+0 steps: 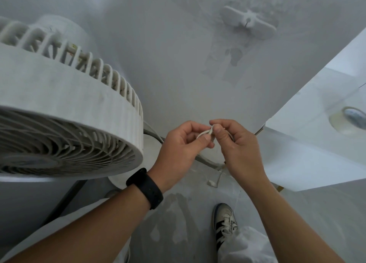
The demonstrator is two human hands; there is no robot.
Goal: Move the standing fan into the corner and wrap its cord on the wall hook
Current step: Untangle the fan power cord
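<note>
Both hands meet beside the standing fan point(65, 112): left hand point(182, 149) and right hand point(235, 145) each pinch the white cord point(204, 133), fingers curled.

Fan point(65, 108) stands at left, against the wall point(168, 54); wall hook point(248, 22) above and right of it; both hands point(210, 141) meet between, pinching the cord point(205, 132); tape roll point(347, 120) far right.
</note>
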